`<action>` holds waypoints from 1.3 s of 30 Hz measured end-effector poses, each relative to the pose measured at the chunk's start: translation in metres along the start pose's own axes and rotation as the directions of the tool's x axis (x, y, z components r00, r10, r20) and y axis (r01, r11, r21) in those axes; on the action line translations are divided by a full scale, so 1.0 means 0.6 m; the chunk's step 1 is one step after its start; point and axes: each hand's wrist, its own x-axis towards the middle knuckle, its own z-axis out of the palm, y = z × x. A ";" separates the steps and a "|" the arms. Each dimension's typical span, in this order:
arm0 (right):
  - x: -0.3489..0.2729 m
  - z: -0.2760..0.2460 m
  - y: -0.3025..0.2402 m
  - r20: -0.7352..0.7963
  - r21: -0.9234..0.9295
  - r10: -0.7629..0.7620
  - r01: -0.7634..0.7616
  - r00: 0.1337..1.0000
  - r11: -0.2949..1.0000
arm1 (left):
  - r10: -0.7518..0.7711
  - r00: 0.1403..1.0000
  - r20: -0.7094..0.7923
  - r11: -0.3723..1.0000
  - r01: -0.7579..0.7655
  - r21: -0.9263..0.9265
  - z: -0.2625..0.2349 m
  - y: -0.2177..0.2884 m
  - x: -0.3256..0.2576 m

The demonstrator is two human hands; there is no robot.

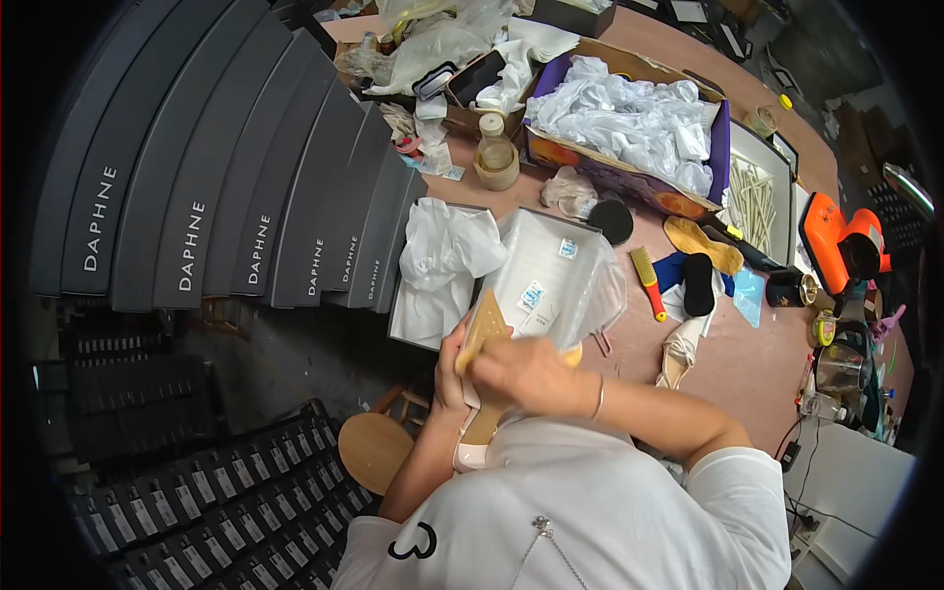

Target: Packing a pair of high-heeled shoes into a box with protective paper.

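My left hand [448, 372] is wrapped round the side of a pale shoe, whose tan sole [484, 324] faces up. The shoe is held close to my body, its heel end near my shirt. My right hand [529, 374] is closed over the middle of the sole, slightly smeared by motion. What it holds, if anything, is hidden. Just beyond the hands stands an open white-lined shoe box [536, 275] with small labels inside. Left of it, white tissue paper [447, 246] lies in the other half of the box.
Tall stacks of dark shoe boxes [226, 167] rise at the left. A purple carton [629, 187] of crumpled plastic stands behind. On the pink table lie a red-and-yellow brush [648, 283], a white shoe [678, 354], a jar [496, 157] and an orange tape dispenser [836, 236].
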 end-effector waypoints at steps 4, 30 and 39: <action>0.018 0.001 0.020 -0.048 -0.089 0.165 -0.169 0.985 0.982 | -0.030 0.997 -0.072 0.999 0.032 0.021 -0.024 -0.011 0.003; -0.016 0.028 0.004 -0.070 0.001 0.190 -0.190 0.979 0.982 | -0.188 0.982 0.021 0.964 0.188 -0.187 -0.036 0.003 0.021; -0.058 0.075 -0.046 0.199 0.319 -0.005 -0.059 0.980 0.946 | -0.091 0.961 -0.261 0.943 -0.001 -0.332 -0.068 -0.010 0.051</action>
